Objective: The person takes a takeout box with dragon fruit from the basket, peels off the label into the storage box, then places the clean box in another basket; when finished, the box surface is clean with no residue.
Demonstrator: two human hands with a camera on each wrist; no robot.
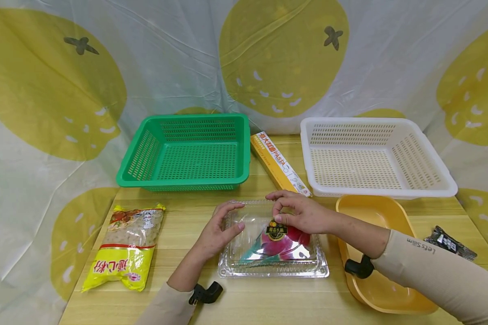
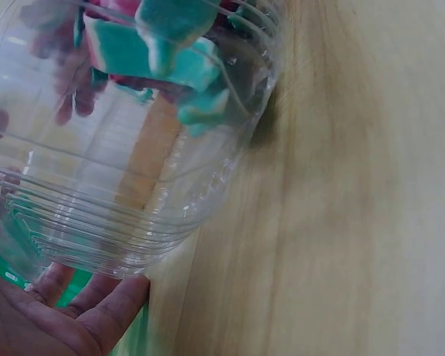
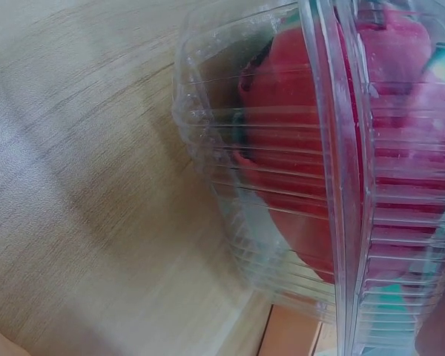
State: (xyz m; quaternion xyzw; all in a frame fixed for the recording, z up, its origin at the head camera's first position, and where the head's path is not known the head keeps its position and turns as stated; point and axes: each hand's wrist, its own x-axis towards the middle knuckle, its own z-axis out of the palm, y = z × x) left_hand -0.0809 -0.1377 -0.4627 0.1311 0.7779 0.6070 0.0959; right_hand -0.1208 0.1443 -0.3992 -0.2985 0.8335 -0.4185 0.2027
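Note:
A clear plastic clamshell box [image 1: 250, 266] with a gold-and-black label lies closed on the table, holding a pink, red and green fruit-like object [image 1: 284, 248]. My left hand [image 1: 217, 230] touches the box's left side, fingers spread near its back edge; in the left wrist view the fingers of that hand [image 2: 74, 315] lie against the ribbed end. Over the lid's back part, my right hand [image 1: 298, 212] has its thumb and index bent close together by the label. The right wrist view shows the box's ribbed side [image 3: 282, 222], with red contents [image 3: 289, 133] behind it.
A green basket [image 1: 195, 183] and a white basket [image 1: 382, 192] stand at the back, with a pasta box [image 1: 278, 164] between them. The yellow pasta bag [image 1: 126, 257] lies left. On the right are an orange tub [image 1: 384, 302] and a black packet [image 1: 451, 243].

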